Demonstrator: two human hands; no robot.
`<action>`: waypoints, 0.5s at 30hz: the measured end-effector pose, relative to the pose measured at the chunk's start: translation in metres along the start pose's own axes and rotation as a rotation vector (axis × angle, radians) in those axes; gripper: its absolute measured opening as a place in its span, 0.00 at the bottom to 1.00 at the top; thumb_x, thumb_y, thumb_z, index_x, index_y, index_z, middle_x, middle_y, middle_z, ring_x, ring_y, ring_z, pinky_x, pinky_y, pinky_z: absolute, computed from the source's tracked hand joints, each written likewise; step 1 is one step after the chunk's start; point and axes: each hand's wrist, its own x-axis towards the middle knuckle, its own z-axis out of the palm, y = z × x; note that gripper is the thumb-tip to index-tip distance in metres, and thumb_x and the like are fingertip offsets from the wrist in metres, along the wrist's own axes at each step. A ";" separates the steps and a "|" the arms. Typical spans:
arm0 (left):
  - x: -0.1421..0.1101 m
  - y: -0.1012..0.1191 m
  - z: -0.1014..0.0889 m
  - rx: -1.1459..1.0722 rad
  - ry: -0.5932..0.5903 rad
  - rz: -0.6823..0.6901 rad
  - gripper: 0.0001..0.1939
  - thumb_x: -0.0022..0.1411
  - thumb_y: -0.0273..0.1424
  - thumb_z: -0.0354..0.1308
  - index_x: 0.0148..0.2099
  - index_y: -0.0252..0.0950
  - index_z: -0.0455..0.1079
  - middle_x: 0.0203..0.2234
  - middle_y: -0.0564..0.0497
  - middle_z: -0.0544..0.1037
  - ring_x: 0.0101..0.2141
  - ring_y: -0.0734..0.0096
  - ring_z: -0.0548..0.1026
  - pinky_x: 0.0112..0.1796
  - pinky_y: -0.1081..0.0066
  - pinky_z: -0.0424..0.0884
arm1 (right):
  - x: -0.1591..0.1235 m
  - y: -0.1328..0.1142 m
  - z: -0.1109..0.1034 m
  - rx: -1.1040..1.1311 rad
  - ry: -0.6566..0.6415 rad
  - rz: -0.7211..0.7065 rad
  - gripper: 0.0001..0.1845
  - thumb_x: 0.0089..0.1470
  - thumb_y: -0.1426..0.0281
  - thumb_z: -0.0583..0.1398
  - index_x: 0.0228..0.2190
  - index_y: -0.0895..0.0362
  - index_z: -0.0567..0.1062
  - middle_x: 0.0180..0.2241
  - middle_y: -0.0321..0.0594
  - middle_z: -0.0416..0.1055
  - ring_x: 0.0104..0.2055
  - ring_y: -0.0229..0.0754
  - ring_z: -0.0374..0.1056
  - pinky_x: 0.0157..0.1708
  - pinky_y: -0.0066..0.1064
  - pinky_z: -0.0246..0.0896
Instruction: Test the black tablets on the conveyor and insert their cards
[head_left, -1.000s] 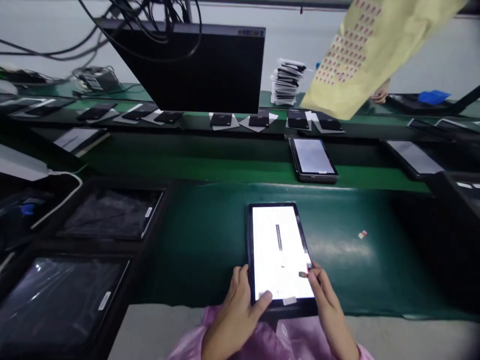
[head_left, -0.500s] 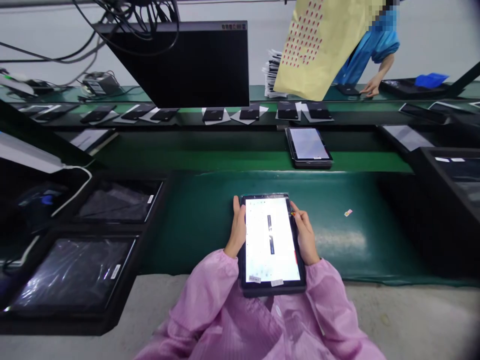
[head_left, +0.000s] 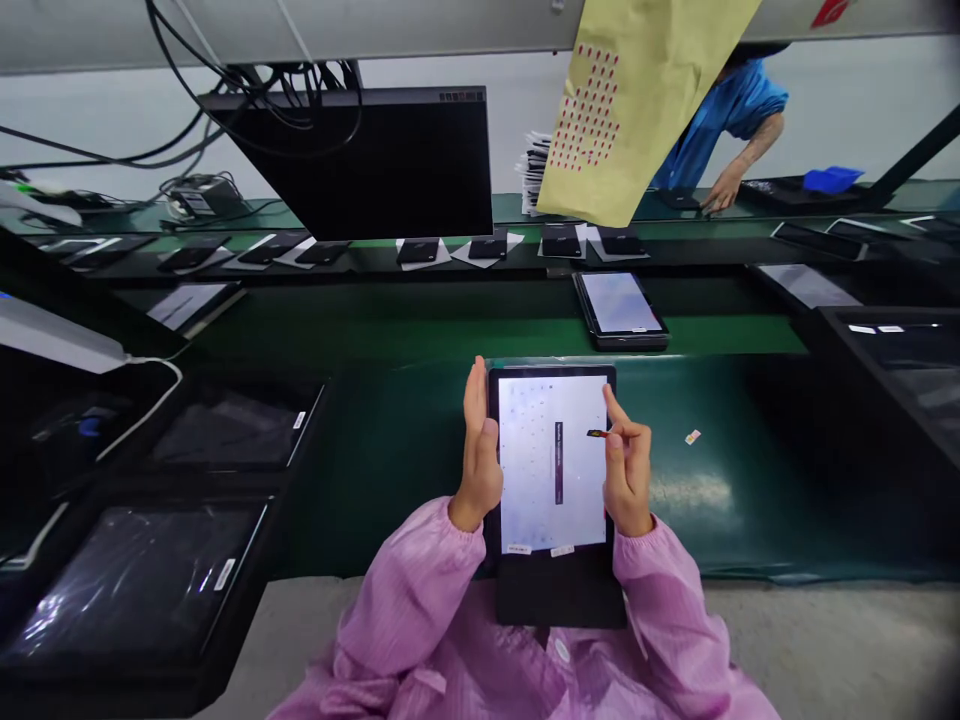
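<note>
A tablet [head_left: 532, 460] with a lit pale screen and a dark box on it stands in front of me. A black block or pad [head_left: 561, 590] lies at its lower end. My left hand [head_left: 478, 455] grips the tablet's left edge, fingers stretched along it and thumb at the front. Between thumb and fingers, my right hand [head_left: 630, 465] pinches a small dark SIM card tray [head_left: 597, 434] with yellow and red on it, over the right part of the screen. The right index finger points up at the screen's edge. A small pale card [head_left: 692, 437] lies on the green mat [head_left: 720, 500].
Another tablet [head_left: 620, 305] rests on a dark stand beyond the mat. Film-covered tablets sit in black trays [head_left: 255, 500] at left; a black tray [head_left: 900, 335] stands at right. A monitor [head_left: 375, 160] and a yellow sheet [head_left: 637, 110] hang above. Across the bench, a person in blue [head_left: 724, 185] works.
My right hand has come off the tablet's right edge and now holds the small tray over the screen. The tablet has shifted up, baring more of the black block. The on-screen picture differs.
</note>
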 end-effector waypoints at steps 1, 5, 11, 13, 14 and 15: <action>-0.001 -0.001 0.000 -0.032 0.018 0.000 0.27 0.72 0.43 0.39 0.71 0.51 0.45 0.71 0.54 0.46 0.70 0.63 0.44 0.68 0.58 0.43 | -0.001 0.002 -0.001 0.011 -0.024 0.017 0.05 0.66 0.67 0.50 0.36 0.52 0.62 0.60 0.47 0.65 0.69 0.47 0.48 0.64 0.58 0.41; -0.001 0.001 0.002 -0.123 0.116 0.063 0.28 0.69 0.45 0.46 0.68 0.47 0.53 0.68 0.49 0.54 0.67 0.58 0.53 0.64 0.59 0.55 | -0.002 -0.005 -0.013 0.209 -0.102 0.030 0.06 0.65 0.67 0.50 0.33 0.51 0.63 0.42 0.40 0.80 0.68 0.49 0.51 0.62 0.63 0.40; 0.019 0.005 -0.006 -0.153 0.003 0.363 0.31 0.63 0.46 0.53 0.66 0.47 0.55 0.50 0.47 0.71 0.50 0.64 0.72 0.49 0.65 0.73 | 0.001 -0.019 -0.019 0.288 0.019 -0.176 0.05 0.63 0.66 0.52 0.33 0.50 0.64 0.39 0.37 0.80 0.61 0.53 0.64 0.60 0.63 0.46; 0.034 0.012 -0.018 -0.065 -0.127 0.438 0.30 0.61 0.44 0.56 0.64 0.48 0.57 0.47 0.48 0.71 0.44 0.66 0.74 0.44 0.66 0.74 | 0.000 -0.018 -0.018 0.270 0.006 -0.194 0.04 0.62 0.67 0.52 0.33 0.51 0.64 0.40 0.36 0.80 0.59 0.54 0.67 0.60 0.63 0.48; 0.044 0.019 -0.024 -0.014 -0.198 0.468 0.29 0.61 0.44 0.57 0.63 0.48 0.58 0.48 0.48 0.71 0.42 0.67 0.74 0.41 0.67 0.75 | -0.002 -0.016 -0.019 0.260 0.008 -0.200 0.04 0.62 0.67 0.52 0.33 0.51 0.63 0.41 0.36 0.80 0.60 0.54 0.66 0.60 0.63 0.47; 0.054 0.029 -0.030 0.041 -0.278 0.486 0.29 0.61 0.44 0.57 0.63 0.48 0.59 0.48 0.48 0.70 0.40 0.68 0.75 0.37 0.68 0.75 | -0.003 -0.016 -0.020 0.248 0.019 -0.212 0.04 0.62 0.67 0.52 0.33 0.51 0.63 0.42 0.36 0.79 0.62 0.54 0.63 0.61 0.64 0.45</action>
